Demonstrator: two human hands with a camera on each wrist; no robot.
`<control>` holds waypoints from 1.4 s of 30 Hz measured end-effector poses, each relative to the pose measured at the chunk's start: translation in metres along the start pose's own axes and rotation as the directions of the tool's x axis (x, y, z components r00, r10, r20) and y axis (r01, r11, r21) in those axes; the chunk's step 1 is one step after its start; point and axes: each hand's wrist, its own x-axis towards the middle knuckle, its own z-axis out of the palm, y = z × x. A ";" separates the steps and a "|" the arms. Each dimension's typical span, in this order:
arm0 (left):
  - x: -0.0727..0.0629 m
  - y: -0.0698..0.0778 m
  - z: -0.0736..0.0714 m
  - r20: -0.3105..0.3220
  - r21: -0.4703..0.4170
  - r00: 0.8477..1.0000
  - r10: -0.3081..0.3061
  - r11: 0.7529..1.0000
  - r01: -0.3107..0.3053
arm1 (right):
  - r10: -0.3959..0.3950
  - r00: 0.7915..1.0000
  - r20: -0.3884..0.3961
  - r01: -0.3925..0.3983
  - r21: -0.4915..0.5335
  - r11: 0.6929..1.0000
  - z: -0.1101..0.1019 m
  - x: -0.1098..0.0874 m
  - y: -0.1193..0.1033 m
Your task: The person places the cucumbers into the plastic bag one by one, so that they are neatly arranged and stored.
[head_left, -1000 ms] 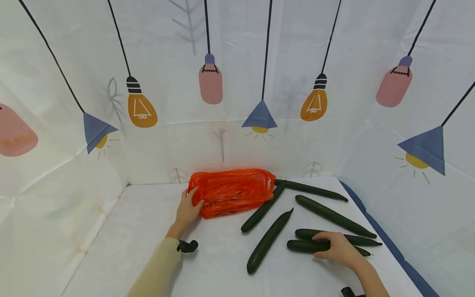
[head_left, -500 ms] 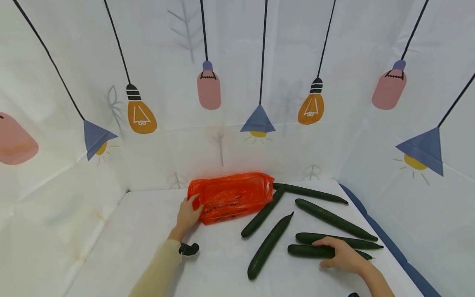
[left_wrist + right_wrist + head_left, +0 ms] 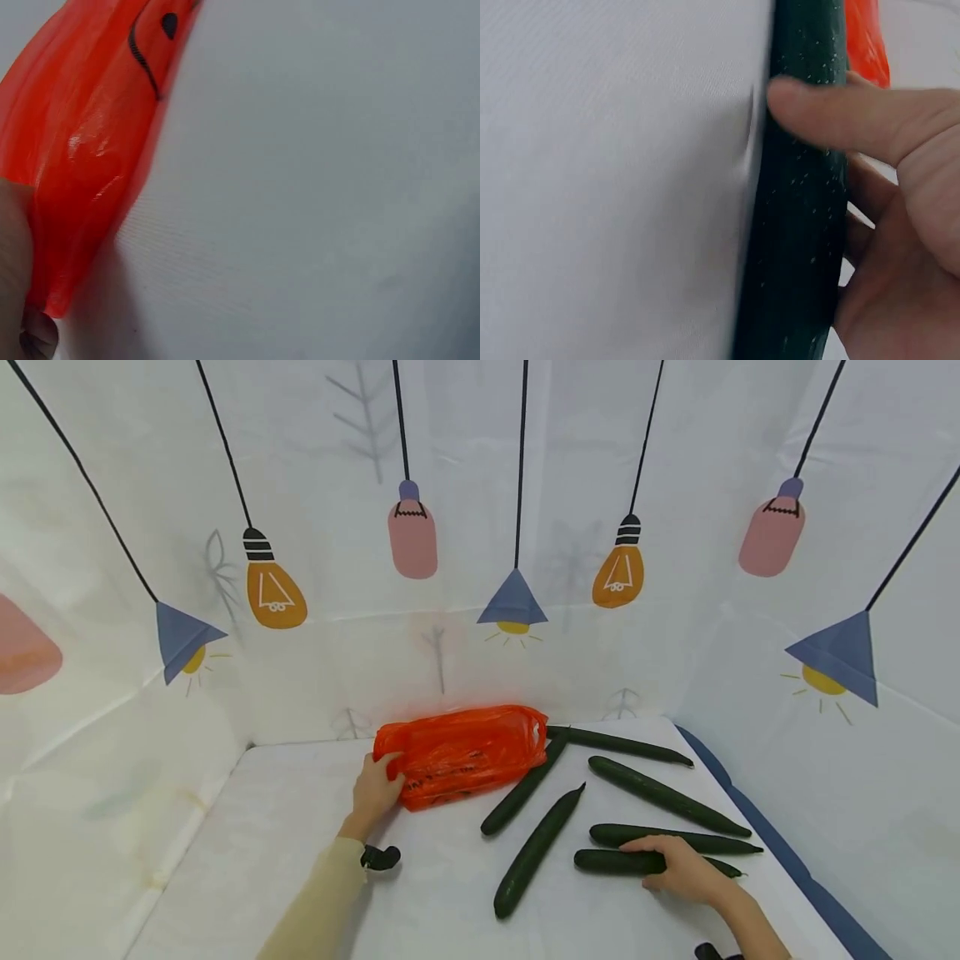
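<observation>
At the back of the table a red-orange plastic bag (image 3: 465, 756) lies flattened, dark print along its front. My left hand (image 3: 377, 789) grips its left end; in the left wrist view the bag (image 3: 94, 142) narrows to a corner between thumb and finger. On the right, my right hand (image 3: 681, 864) holds the nearest dark green cucumber (image 3: 609, 861) around its middle. The right wrist view has the thumb (image 3: 840, 114) across this cucumber (image 3: 795, 240), with fingers partly hidden on its far side. A second cucumber (image 3: 618, 834) lies close behind, almost parallel.
Other cucumbers lie loose: one slanting in mid-table (image 3: 536, 852), one (image 3: 517, 802) partly against the bag, one at the back (image 3: 622, 743), one at right (image 3: 667, 795). Lamp-printed white sheeting (image 3: 457, 652) encloses the table's back and sides. Blue fabric (image 3: 750, 814) borders the right edge.
The right hand has shifted slightly along the near cucumber, its thumb moving off and partly back. The left hand stays at the bag's end. The head view has shifted a little.
</observation>
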 end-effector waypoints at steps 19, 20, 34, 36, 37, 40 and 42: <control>0.008 0.000 -0.011 0.153 0.157 0.987 -0.051 0.987 0.027 | -0.162 0.979 -0.124 0.152 -0.084 0.985 0.005 0.012 -0.007; 0.008 0.000 -0.013 0.154 0.169 0.987 -0.047 0.985 0.021 | -0.179 0.974 -0.138 0.167 -0.093 0.982 0.004 0.014 -0.009; 0.012 -0.004 -0.011 0.200 0.052 0.980 -0.009 0.999 -0.002 | -0.218 0.961 -0.171 0.195 -0.144 0.970 -0.004 0.071 -0.054; 0.012 -0.005 -0.009 0.189 0.023 0.982 -0.009 1.000 0.005 | -0.232 0.956 -0.180 0.207 -0.150 0.967 -0.005 0.081 -0.062; 0.011 -0.006 -0.009 0.182 0.010 0.983 -0.010 1.000 0.008 | -0.244 0.952 -0.185 0.217 -0.153 0.964 -0.005 0.087 -0.065; 0.012 -0.008 -0.007 0.163 -0.024 0.987 -0.003 1.000 0.007 | -0.295 0.934 -0.201 0.257 -0.192 0.947 -0.006 0.103 -0.076; 0.013 -0.010 -0.005 0.158 -0.043 0.987 -0.001 0.999 0.008 | -0.321 0.926 -0.197 0.277 -0.222 0.935 -0.007 0.115 -0.083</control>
